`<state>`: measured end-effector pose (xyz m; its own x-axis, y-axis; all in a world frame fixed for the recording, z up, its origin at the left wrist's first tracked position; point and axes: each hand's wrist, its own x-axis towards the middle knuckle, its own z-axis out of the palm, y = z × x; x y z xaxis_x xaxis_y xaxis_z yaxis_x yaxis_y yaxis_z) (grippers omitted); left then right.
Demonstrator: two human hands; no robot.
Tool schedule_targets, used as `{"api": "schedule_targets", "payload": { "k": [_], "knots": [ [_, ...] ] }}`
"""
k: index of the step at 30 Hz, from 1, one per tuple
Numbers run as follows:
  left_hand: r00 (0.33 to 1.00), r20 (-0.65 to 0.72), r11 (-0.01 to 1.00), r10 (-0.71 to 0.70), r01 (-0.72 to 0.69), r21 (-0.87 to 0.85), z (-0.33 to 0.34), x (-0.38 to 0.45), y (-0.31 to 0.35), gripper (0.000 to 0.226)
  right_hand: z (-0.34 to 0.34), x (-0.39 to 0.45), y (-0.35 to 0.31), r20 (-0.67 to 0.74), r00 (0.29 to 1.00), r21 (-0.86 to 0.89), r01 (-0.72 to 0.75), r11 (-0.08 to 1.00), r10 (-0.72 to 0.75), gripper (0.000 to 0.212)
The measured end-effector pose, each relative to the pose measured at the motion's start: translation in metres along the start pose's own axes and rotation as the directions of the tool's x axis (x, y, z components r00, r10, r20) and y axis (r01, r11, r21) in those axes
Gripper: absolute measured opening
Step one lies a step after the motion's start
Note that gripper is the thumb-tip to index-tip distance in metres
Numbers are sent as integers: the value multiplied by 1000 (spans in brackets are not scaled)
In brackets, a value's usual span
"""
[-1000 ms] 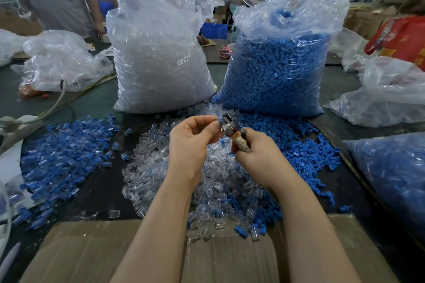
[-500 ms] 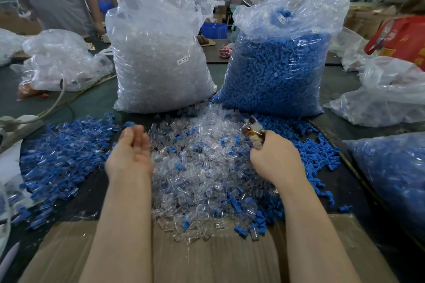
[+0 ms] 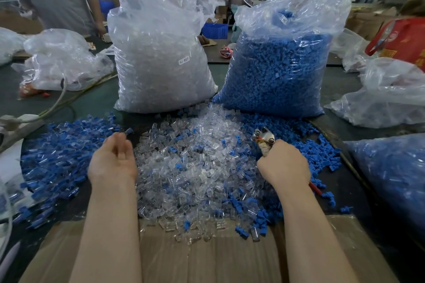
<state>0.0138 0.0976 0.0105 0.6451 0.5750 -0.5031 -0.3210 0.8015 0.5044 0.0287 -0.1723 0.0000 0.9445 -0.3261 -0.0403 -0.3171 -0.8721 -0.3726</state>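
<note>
Your left hand point(image 3: 113, 159) is no longer meeting the pliers point(image 3: 263, 140) over the middle heap, as it was a second ago. It is swinging out to the left, palm up, its fingers point(image 3: 120, 145) lying apart and relaxed, holding nothing. A small finished piece point(image 3: 128, 131) is showing just beyond the fingertips, at the edge of the pile of joined pieces point(image 3: 62, 151). I cannot tell whether it is landing or already lying there. That is looking like one piece done and dropped off, with the next waiting to be picked.

Your right hand point(image 3: 284, 166) is sinking to the right edge of the clear caps point(image 3: 195, 161), its fingers clamped round the pliers, whose tip is pointing up and away from you. Blue plugs point(image 3: 296, 135) are lying just beside that hand.

Behind the heaps, the clear bag point(image 3: 161, 64) and the blue bag point(image 3: 280, 69) are standing on the table point(image 3: 96, 103), and cardboard point(image 3: 207, 257) is lying under your forearms. Nothing is blocking your reach. Stray blue bits are mixing into the caps, though, so picking a clean one is likely calling for some care.
</note>
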Motion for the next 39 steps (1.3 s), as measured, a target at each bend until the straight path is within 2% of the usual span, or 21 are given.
{"api": "schedule_targets", "payload": {
  "k": [2,3,5,7,10,11,12,15,19,21,23,28,30,33,36,39],
  "knots": [
    [990,139,936,23,-71,346,6,-3,-7,19,1,0,0,14,1000,-8,1,1000,-1,16],
    [972,231,846,38,-155,510,8,-8,-12,19,2,0,1,18,1000,-7,-1,1000,1,17],
    [905,424,534,41,-378,756,11,-16,-24,17,3,1,1,22,1000,-5,-10,1000,10,26],
    [818,575,205,-20,-559,803,11,-22,-38,18,4,2,1,21,1000,-2,-12,1000,12,28],
    [765,641,-277,-58,-629,726,12,-20,-56,27,5,2,0,19,1000,3,-8,1000,7,19],
    [753,654,-401,-67,-621,673,12,-20,-60,26,5,2,0,20,1000,1,-6,1000,6,18],
    [743,663,-462,-89,-621,633,13,-21,-63,22,5,3,1,22,1000,1,-5,1000,5,17],
    [731,667,-441,-147,-652,617,14,-24,-67,4,5,3,1,23,1000,-5,-9,1000,9,23],
    [721,666,-539,-192,-644,542,13,-28,-72,18,6,5,1,25,1000,-35,-8,999,9,29],
    [720,665,-556,-196,-640,530,13,-30,-74,20,6,5,1,26,1000,-32,-11,999,11,29],
    [726,660,-528,-190,-643,555,12,-30,-75,13,7,5,2,22,999,-17,-25,1000,25,29],
    [733,657,-438,-176,-656,615,11,-30,-73,12,9,4,1,-5,999,3,-35,999,35,19],
    [716,682,-372,-148,-679,632,10,-29,-73,14,9,4,0,-3,999,3,-52,999,52,23],
    [694,713,-194,-99,-716,670,12,-30,-73,20,9,4,0,6,997,-22,-75,997,75,31],
    [688,723,-14,-62,-725,689,14,-34,-74,21,10,5,0,5,998,-14,-68,998,68,27],
    [709,703,154,-58,-689,708,16,-36,-74,20,10,4,2,7,999,12,-42,999,41,22]
  ]
}}
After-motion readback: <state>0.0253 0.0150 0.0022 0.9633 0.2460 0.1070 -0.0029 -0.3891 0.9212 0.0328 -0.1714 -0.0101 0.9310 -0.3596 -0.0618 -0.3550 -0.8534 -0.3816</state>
